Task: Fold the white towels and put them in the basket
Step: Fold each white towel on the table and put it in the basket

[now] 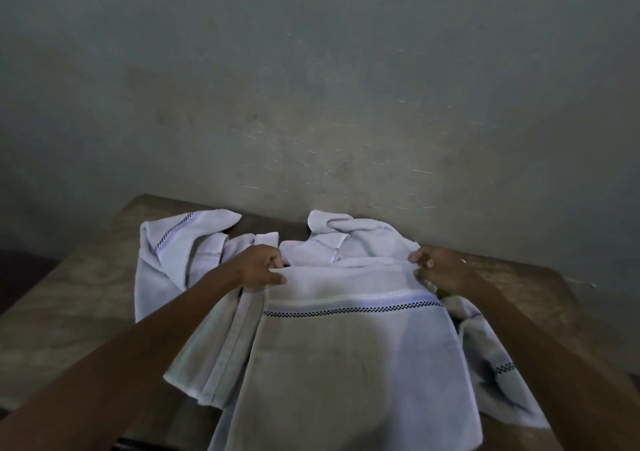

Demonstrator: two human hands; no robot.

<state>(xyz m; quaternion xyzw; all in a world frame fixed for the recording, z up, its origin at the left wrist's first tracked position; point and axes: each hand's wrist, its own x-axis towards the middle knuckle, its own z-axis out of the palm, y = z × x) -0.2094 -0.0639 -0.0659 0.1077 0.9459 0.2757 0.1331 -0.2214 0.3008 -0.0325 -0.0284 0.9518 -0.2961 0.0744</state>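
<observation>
On the worn wooden table (86, 277) against the grey wall, a heap of crumpled white towels (180, 243) lies under one white cotton towel with a dark checked stripe (346, 346), spread flat and draping toward the person. It looks light and limp, best taken at its corners. Left hand (258, 269) and right hand (441, 272), arms outstretched, each pinch a far corner; no basket shows.

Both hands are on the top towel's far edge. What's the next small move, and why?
Probably bring that far edge toward you to fold the top towel in half. The left hand and right hand each pinch a far corner, and it lies spread fairly flat over crumpled towels on the table, so it looks ready for a first fold.
</observation>
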